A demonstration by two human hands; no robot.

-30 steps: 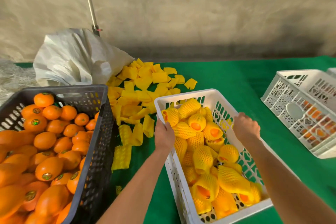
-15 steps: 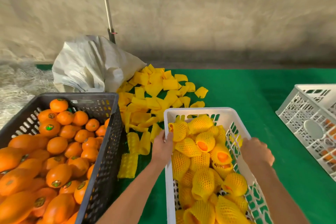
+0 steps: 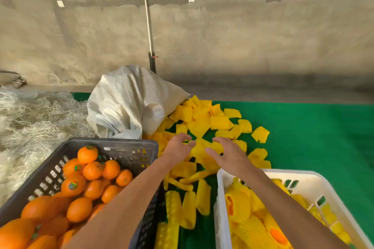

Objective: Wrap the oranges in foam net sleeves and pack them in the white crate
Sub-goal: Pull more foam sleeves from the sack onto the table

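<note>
Nearest, at the lower right, the white slotted plastic crate [image 3: 222, 204] holds oranges already wrapped in yellow foam net [image 3: 238, 206]. At the lower left stands the dark grey slotted plastic crate [image 3: 113, 143], filled with bare oranges [image 3: 93, 170], several bearing small stickers. Both forearms stretch forward between the two crates, out over the green tabletop [image 3: 313, 137].

Beyond the crates, the two hands are side by side over the heap of loose yellow foam net sleeves [image 3: 219, 122]. The left hand [image 3: 178, 148] has its fingers bent, the fingertips and thumb closing on a yellow sleeve at the middle of the heap; whether it truly pinches it cannot be told. The right hand [image 3: 228, 153] lies palm down with fingers spread and relaxed, on or just above the sleeves.

Farther back, a crumpled white woven sack [image 3: 125, 103] leans beside the heap, with pale straw-like shreds [image 3: 30, 123] to its left and a grey concrete wall [image 3: 242, 36] behind.
</note>
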